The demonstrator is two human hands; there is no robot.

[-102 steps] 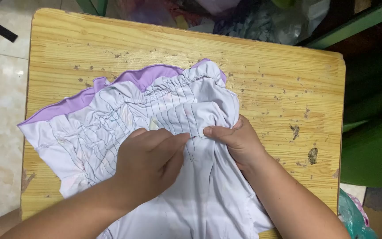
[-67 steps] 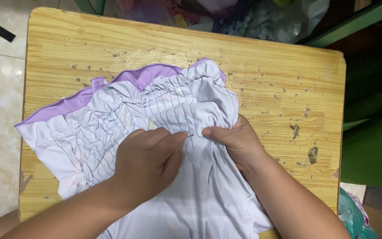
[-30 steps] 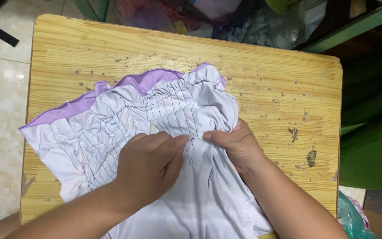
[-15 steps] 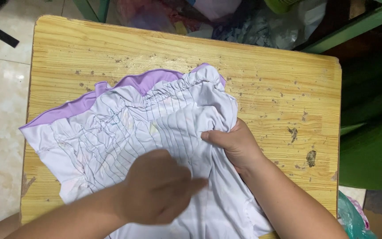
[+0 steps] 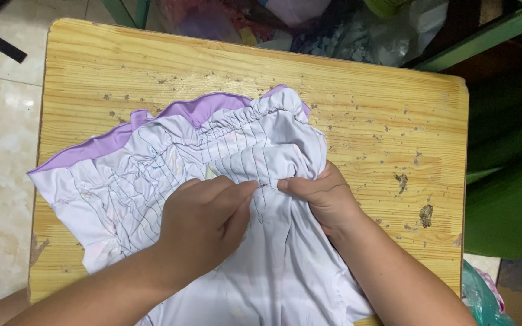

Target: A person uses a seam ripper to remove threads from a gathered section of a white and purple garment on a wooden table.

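A pale lilac garment [image 5: 152, 175] with a gathered, stitched panel and a purple edge lies spread on a wooden table [image 5: 370, 102]. My left hand [image 5: 203, 220] rests on the cloth near its middle, fingertips pinching the fabric. My right hand [image 5: 321, 196] grips a fold of the same garment just to the right, its fingertips nearly meeting those of the left. The lower part of the garment runs off the table's near edge under my forearms.
The table top is speckled with dark marks. Beyond its far edge lie heaped clothes and plastic bags [image 5: 333, 30]. A green frame [image 5: 484, 36] stands at the right, tiled floor [image 5: 1, 121] at the left, a teal bag [image 5: 481, 296] at the lower right.
Half a second ago my left hand had pulled back toward me over the cloth; now it is forward again, fingertips meeting my right hand's at the fold. The right hand has stayed put.
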